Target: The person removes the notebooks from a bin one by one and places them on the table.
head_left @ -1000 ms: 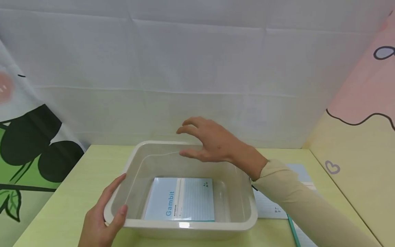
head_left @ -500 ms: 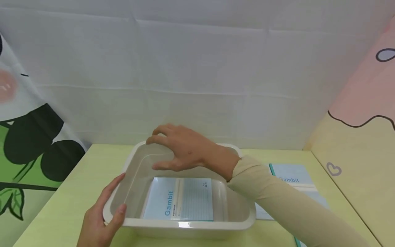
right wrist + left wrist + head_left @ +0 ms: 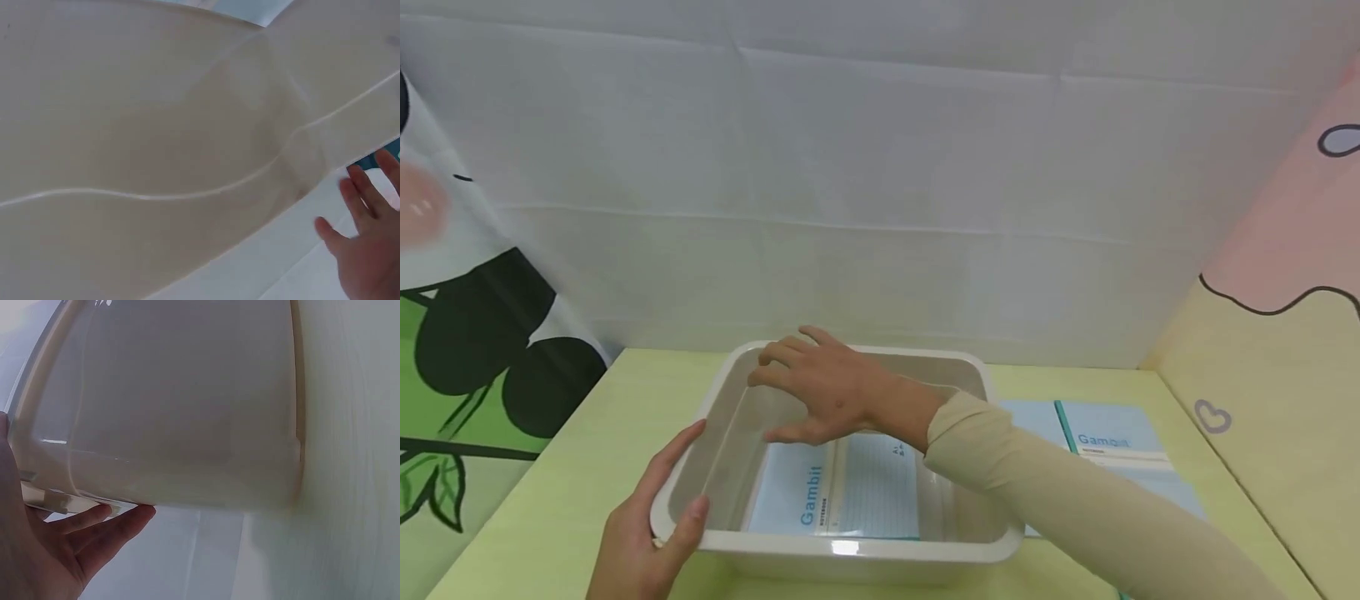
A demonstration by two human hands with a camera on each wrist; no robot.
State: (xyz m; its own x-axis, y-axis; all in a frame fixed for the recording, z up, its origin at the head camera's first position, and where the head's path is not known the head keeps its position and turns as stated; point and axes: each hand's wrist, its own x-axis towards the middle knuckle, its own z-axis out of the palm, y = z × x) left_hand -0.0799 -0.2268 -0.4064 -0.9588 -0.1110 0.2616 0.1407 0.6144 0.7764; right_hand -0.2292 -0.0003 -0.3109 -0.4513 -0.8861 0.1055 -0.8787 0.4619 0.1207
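A cream plastic basin [image 3: 917, 550] stands on the table in the head view, with a blue and white Gambit notebook [image 3: 880, 492] lying flat inside. My left hand [image 3: 643, 525] grips the basin's near left corner, thumb over the rim and fingers along the outside; the left wrist view shows the fingers against its outer wall [image 3: 187, 412]. Over the basin's far left part hovers my right hand [image 3: 827, 387], fingers spread and slightly bent, holding nothing. It partly covers the notebook's top edge. In the right wrist view, the fingers [image 3: 356, 200] appear near the rim.
To the right of the basin lie more notebooks, one with a green spine [image 3: 1120, 421] and another [image 3: 1030, 417] beside it, partly hidden by my right sleeve [image 3: 1045, 467]. A white cloth [image 3: 880, 167] hangs behind the yellow table [image 3: 580, 442]. Patterned panels stand on both sides.
My right hand has moved left and down over the basin, uncovering more of the notebooks at the right. The left hand keeps its hold, and the basin has hardly moved.
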